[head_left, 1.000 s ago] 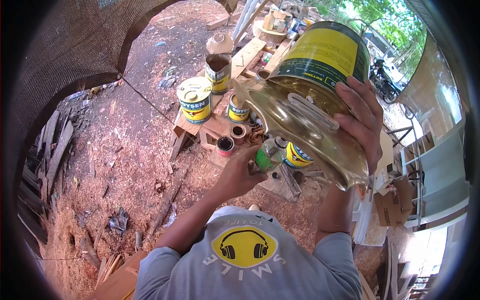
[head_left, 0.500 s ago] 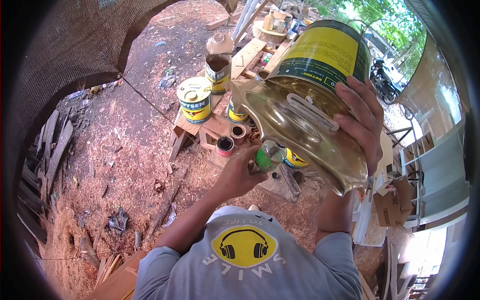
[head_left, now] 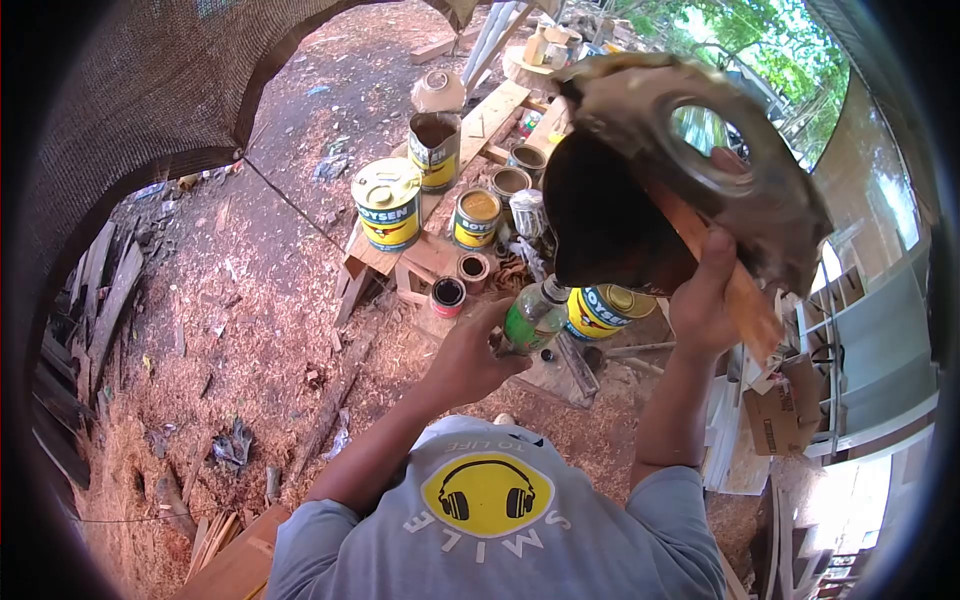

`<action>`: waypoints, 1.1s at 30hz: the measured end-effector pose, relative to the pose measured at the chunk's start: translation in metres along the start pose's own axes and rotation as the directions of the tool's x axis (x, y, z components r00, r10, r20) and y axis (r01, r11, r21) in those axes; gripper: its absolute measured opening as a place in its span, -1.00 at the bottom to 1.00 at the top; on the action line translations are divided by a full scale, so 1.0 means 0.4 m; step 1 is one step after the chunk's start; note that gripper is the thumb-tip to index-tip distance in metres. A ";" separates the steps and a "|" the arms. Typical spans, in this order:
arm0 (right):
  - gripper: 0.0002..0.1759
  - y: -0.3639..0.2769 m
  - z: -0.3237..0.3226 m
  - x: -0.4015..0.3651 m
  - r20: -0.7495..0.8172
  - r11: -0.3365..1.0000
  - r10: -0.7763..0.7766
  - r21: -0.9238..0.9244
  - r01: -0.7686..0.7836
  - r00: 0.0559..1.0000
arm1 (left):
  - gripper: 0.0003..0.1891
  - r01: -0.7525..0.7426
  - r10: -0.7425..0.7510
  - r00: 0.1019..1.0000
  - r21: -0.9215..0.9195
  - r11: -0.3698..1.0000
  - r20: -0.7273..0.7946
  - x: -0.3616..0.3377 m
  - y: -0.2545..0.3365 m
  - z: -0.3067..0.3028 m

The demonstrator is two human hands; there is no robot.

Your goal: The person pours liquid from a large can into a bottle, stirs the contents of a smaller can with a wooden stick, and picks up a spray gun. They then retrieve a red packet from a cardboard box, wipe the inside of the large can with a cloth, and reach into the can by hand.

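Note:
In my left hand (head_left: 470, 355) is a clear bottle (head_left: 535, 318) with a green label, tilted up to the right, fingers wrapped round its body. My right hand (head_left: 708, 300) grips a large paint can (head_left: 650, 130) held high, its dark inside facing me. The can's metal lid, with a round hole in it, is bent back. A flat wooden stick (head_left: 755, 310) lies against the can under my right thumb. The can's lower edge is close over the bottle's mouth and overlaps it in this view.
Several paint cans stand on a low wooden bench, among them a closed yellow-green can (head_left: 387, 205) and an open one (head_left: 476, 218). A red tin (head_left: 448, 295) and a yellow can (head_left: 605, 310) are near the bottle. Wood shavings cover the ground. A cardboard box (head_left: 785, 405) is at the right.
My right hand has turned the can from its labelled side to show its dark inside, lid and the wooden stick. The bottle in my left hand has shifted slightly and stands more in view.

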State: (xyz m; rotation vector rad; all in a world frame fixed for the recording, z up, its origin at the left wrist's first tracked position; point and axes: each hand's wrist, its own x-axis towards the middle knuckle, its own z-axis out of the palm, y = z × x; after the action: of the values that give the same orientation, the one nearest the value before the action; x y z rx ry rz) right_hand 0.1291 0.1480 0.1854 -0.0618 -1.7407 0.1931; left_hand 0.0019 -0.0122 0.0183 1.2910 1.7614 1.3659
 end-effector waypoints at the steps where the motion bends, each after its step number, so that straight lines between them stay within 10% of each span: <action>1: -0.74 0.000 -0.003 -0.016 -0.056 0.998 0.061 0.000 -0.061 0.997 | -0.22 -0.015 0.015 1.000 -0.002 1.000 -0.011 -0.003 0.005 -0.002; 33: -0.70 0.018 0.030 -0.060 -0.235 0.966 0.249 -0.005 -0.257 0.940 | -0.24 0.026 -0.026 0.999 0.012 1.000 -0.020 -0.019 -0.003 -0.030</action>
State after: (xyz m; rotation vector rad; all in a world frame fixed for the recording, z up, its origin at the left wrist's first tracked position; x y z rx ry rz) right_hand 0.1211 0.1502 0.1588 -0.3244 -1.4978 0.3301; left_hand -0.0058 -0.0240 0.0199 1.2611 1.7955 1.3601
